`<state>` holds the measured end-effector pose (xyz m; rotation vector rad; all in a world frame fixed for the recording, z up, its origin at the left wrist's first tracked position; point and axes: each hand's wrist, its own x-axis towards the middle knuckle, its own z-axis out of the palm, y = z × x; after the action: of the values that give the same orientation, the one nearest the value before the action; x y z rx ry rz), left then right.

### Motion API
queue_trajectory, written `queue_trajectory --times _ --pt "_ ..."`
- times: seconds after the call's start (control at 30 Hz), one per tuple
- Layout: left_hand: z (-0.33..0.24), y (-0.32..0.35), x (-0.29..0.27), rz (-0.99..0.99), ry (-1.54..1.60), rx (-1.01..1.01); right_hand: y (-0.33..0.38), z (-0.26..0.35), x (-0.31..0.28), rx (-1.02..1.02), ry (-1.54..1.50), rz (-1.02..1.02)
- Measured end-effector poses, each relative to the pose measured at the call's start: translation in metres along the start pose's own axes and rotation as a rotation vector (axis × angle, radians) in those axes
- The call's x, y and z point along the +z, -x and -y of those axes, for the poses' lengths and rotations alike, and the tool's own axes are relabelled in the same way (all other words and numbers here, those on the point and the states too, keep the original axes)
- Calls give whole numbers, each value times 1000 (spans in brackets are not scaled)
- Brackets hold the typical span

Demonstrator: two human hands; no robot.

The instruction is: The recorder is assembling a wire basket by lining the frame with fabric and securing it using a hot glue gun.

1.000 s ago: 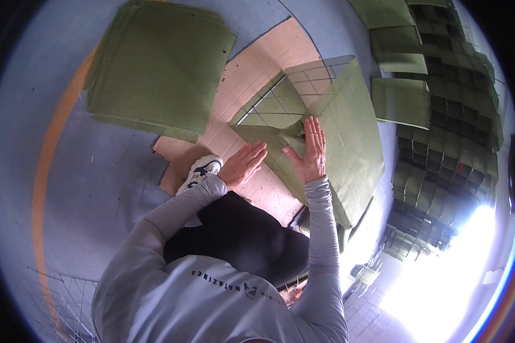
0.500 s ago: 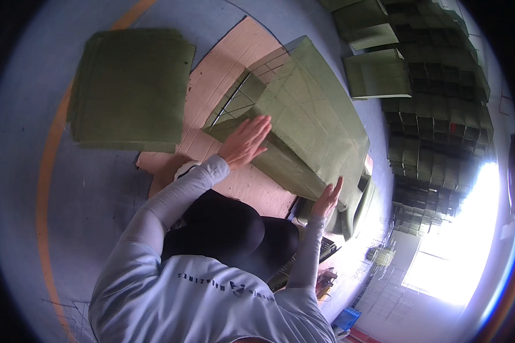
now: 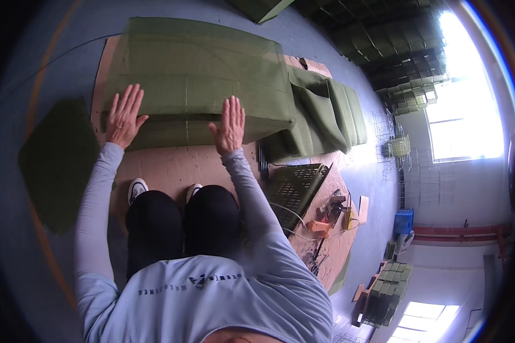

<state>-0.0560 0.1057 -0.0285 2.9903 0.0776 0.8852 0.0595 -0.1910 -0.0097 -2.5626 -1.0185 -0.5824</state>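
A box-shaped form covered in sheer green mesh (image 3: pixel 206 74) lies in front of me on flattened cardboard. My left hand (image 3: pixel 126 117) is at its near left part, palm down with the fingers stretched out. Further right along the near edge, my right hand (image 3: pixel 230 126) also has straight fingers and seems to rest on the mesh. Neither hand grasps anything. Faint lines of a frame show through the cover. Against its right end lies a loose, folded heap of green mesh (image 3: pixel 320 114).
Pink-brown cardboard (image 3: pixel 171 166) covers the floor under my feet. At right sit a green perforated crate (image 3: pixel 294 188), an orange-handled tool (image 3: pixel 320 227) and a cable. A flat green mesh stack (image 3: pixel 60 166) lies at left. Stacked green boxes (image 3: pixel 377 34) and wire frames (image 3: pixel 386 134) stand further off.
My view has swung round, so the covered form now lies crosswise. My left hand has gone from the form's end edge to lying flat at its side; both hands remain open.
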Motion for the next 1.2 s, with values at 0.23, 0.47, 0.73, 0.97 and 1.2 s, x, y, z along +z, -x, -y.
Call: queue_trajectory --times 0.23,0.47,0.73,0.97,1.2 --pt "-1 -2 -2 81 -104 3 6 -39 21 9 -7 62" --pt "-2 -7 0 169 -148 -14 82 -202 -1 912 -756 -705" --pt "7 -5 11 88 -126 -156 58 -260 -8 731 -1425 -405" --pt "58 -17 24 -13 -64 -614 9 -204 -35 683 -1551 -363" --pt "175 73 31 0 418 -892 -70 -81 -102 317 -985 -214"
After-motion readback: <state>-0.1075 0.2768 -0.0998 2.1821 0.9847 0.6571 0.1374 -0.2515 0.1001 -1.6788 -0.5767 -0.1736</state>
